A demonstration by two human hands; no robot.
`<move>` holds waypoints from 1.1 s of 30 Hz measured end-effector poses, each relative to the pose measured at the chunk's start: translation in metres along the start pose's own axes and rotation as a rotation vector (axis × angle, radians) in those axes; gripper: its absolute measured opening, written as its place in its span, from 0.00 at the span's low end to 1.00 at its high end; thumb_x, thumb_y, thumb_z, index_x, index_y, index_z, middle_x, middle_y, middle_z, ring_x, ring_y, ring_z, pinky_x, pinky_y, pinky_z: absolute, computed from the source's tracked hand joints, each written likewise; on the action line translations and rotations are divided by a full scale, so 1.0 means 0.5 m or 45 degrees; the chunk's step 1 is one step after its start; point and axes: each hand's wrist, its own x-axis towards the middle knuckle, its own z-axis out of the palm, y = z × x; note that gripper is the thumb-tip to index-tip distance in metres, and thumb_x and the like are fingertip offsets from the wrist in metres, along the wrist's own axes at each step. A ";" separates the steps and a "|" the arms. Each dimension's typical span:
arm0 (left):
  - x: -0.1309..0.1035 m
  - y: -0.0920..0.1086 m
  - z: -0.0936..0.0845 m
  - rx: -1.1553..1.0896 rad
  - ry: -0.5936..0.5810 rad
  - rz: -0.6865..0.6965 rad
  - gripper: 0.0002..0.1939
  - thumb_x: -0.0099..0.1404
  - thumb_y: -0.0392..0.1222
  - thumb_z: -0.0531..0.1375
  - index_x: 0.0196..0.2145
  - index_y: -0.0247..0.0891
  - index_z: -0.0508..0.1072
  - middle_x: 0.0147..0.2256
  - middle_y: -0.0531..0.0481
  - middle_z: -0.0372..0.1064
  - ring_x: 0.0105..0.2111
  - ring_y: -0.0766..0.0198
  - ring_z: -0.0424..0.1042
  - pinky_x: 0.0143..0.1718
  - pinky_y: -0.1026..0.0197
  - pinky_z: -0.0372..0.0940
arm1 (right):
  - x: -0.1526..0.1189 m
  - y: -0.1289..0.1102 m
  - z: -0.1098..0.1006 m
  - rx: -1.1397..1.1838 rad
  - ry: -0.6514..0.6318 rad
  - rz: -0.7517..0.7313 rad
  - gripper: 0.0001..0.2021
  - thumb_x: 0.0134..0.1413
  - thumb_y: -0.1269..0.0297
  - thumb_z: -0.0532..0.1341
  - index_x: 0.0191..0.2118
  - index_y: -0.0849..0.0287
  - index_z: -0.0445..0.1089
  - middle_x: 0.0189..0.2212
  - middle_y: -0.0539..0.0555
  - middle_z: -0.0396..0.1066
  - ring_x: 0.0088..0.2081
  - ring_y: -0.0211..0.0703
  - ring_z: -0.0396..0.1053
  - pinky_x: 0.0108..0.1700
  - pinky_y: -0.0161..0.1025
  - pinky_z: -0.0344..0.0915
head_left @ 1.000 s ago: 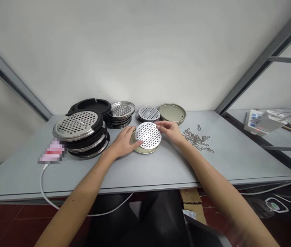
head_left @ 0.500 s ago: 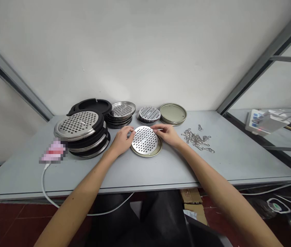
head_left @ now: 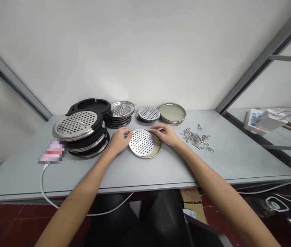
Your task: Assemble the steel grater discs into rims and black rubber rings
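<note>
A round perforated silver disc [head_left: 141,142] lies partly over a shallow olive-coloured round lid [head_left: 157,145], shifted to its left side. My left hand [head_left: 120,140] pinches the disc's left edge between thumb and fingers. At the lid's upper right rim rests my right hand [head_left: 166,133], its thumb and fingers apart, no longer on the disc. Behind them are a small stack of perforated discs [head_left: 148,114] and a stack of olive lids [head_left: 172,112].
At the left stand large perforated lids with black rims [head_left: 78,127]; beside them is a stack of silver-rimmed grater discs [head_left: 121,110]. Metal clips [head_left: 195,138] lie scattered to the right. A white cable [head_left: 43,181] hangs over the table [head_left: 238,161]. A power strip [head_left: 255,121] is far right.
The perforated disc has slid left and slightly toward me, uncovering more of the lid's right side. My left hand moved left with it; my right hand let go of the disc.
</note>
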 end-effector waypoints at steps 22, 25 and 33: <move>-0.003 -0.003 0.013 0.168 -0.088 0.022 0.15 0.67 0.47 0.55 0.40 0.36 0.78 0.46 0.42 0.73 0.50 0.53 0.70 0.56 0.51 0.62 | 0.001 0.000 -0.004 -0.166 0.051 -0.026 0.11 0.57 0.64 0.58 0.40 0.62 0.77 0.41 0.58 0.78 0.42 0.46 0.74 0.41 0.39 0.70; -0.001 -0.006 0.005 0.164 -0.078 0.012 0.15 0.67 0.48 0.56 0.39 0.37 0.78 0.47 0.42 0.72 0.51 0.53 0.69 0.56 0.51 0.62 | -0.001 0.002 -0.007 -0.227 0.021 -0.089 0.11 0.58 0.64 0.58 0.40 0.61 0.77 0.41 0.58 0.77 0.41 0.45 0.74 0.41 0.39 0.70; 0.000 -0.010 0.001 0.144 -0.109 0.032 0.23 0.72 0.47 0.46 0.37 0.34 0.78 0.46 0.41 0.72 0.50 0.53 0.69 0.57 0.51 0.61 | -0.013 -0.009 -0.024 -0.440 -0.187 -0.284 0.12 0.58 0.62 0.59 0.31 0.58 0.79 0.42 0.57 0.77 0.44 0.48 0.73 0.45 0.41 0.69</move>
